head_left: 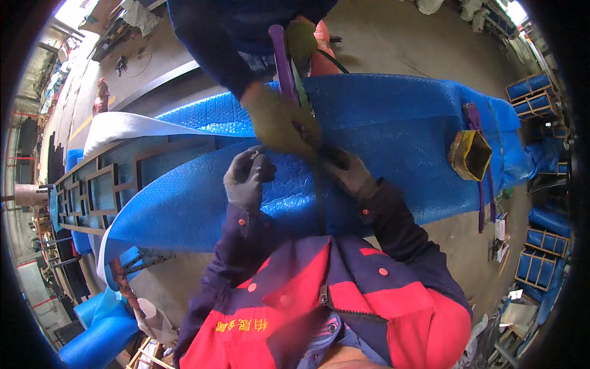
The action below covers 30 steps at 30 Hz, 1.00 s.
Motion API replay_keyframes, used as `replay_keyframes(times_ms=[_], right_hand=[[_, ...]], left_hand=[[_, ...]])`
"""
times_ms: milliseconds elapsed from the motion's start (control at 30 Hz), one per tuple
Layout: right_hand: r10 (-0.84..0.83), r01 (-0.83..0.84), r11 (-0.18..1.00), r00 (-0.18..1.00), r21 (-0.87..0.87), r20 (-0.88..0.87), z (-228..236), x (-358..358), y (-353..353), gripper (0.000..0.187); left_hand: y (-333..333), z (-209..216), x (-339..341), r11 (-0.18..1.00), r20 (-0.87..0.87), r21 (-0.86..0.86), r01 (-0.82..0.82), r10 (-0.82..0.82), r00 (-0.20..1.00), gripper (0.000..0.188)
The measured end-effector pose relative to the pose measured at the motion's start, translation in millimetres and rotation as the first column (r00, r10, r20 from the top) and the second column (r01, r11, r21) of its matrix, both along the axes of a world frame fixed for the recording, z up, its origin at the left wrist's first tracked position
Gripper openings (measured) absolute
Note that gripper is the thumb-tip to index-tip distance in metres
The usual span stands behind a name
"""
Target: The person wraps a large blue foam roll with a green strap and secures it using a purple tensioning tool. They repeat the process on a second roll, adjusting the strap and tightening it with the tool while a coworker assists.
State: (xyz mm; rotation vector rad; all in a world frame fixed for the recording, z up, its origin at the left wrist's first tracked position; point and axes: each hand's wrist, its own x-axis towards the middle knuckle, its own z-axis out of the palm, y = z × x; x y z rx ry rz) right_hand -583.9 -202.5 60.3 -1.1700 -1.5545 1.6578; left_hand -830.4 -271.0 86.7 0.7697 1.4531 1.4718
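Blue wrap (393,154), grey gloves (243,186), red-and-navy jacket (369,295)

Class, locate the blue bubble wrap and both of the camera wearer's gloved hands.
Blue bubble wrap (402,147): head view, its upper surface.
Left gloved hand (246,178): head view, mid-hand.
Right gloved hand (351,173): head view, mid-hand.

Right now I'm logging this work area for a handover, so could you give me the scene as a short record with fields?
Left hand: gloved, fingers curled, above the blue sheet; any grip unclear
Right hand: gloved, near a dark band across the sheet; fingertips unclear
Co-worker's hand: gloved, reaching in from the far side
Far side: long purple strip, near the co-worker
Left side: dark barred frame, partly uncovered; white sheet alongside
Right side: yellow-brown hollow roll beside purple straps
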Motion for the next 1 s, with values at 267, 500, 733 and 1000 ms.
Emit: replay_keyframes(times_ms=[267,500,733,1000], right_hand=[[0.172,-0.156,0.971,0.982,-0.182,0.074,5.9,-6.5,12.4,0.028],[0.000,-0.005,0.954,1.000,-0.298,-0.015,-20.7,-13.8,5.3,0.024],[0.006,-0.012,0.956,1.000,-0.294,-0.022,-24.2,-15.7,7.0,0.022],[0.110,-0.100,0.949,0.994,-0.298,0.017,-5.9,-9.9,10.9,0.021]], left_hand=[[12.4,-15.1,16.7,0.951,0.072,-0.240,0.195,-0.183,0.980,0.027],[41.2,-33.1,19.9,0.908,-0.370,-0.198,0.370,-0.419,0.829,0.026],[58.8,-41.3,23.6,0.835,-0.311,-0.302,0.460,-0.543,0.780,0.024],[60.0,-41.9,32.8,0.865,-0.269,-0.360,0.350,-0.455,0.849,0.030]])
